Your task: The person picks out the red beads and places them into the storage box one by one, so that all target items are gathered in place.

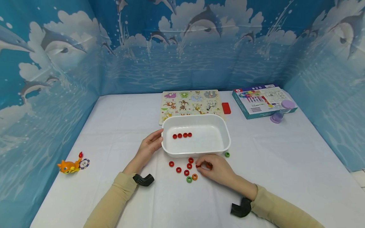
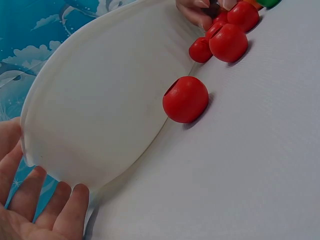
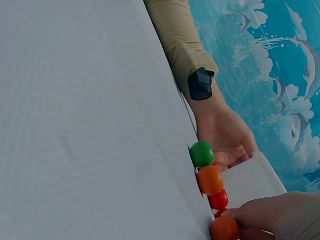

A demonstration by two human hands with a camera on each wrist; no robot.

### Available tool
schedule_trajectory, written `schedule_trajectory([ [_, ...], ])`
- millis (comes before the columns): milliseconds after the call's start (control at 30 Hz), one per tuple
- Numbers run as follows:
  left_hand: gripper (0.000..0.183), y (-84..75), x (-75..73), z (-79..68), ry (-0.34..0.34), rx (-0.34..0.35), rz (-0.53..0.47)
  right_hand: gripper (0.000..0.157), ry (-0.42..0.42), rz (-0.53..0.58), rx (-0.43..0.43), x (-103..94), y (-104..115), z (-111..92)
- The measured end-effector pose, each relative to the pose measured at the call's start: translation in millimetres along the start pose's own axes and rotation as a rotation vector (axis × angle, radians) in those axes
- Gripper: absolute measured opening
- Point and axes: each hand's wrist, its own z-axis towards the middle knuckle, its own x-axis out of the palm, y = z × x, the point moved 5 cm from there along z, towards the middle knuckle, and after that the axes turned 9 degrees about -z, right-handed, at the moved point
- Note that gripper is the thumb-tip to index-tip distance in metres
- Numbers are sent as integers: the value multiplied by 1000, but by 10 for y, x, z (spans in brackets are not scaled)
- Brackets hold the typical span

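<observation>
Tan-sleeved left hand (image 1: 148, 147), fingers loosely spread, touches the left end of the white tub (image 1: 209, 141). Four red beads (image 1: 185, 136) are lined up inside; only the head view shows that row. Looks like pick-up time: right hand (image 1: 215, 170) pinches another red bead (image 1: 197, 166) out front, so lifting probably wants a snug hold.

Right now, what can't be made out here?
Head view: lower edge of puzzle board, behind the tray; fine print on the box, too small.
Left wrist view: four red beads in tray, behind its wall.
Right wrist view: rest of right hand, cut off by frame edge.
</observation>
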Motion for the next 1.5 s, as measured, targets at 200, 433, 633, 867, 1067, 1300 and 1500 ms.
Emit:
schedule_trajectory([
  [200, 55, -13, -22, -4, 1, 0, 4, 18, 27, 41, 73, 16, -23, 22],
  [433, 54, -13, -35, -4, -6, 2, -9, 15, 30, -5, 56, -61, 44, 29],
  [633, 53, -22, -33, -12, -4, 6, -12, 19, 77, 59, 2, -327, 236, 66],
  [867, 53, -31, -38, -12, -4, 14, -4, 25, 160, 131, -92, -759, 365, 474],
  [1067, 53, -19, -49, -15, -11, 15, 4, 22, 227, 156, -103, -826, 205, 1058],
  [1300, 51, 15, -43, 1, -5, 2, 10, 21, 400, 126, -6, -560, -192, 1479],
  [1500, 49, 16, -20, 14, 7, -2, 25, 24, 522, 103, 66, -344, -422, 1530],
])
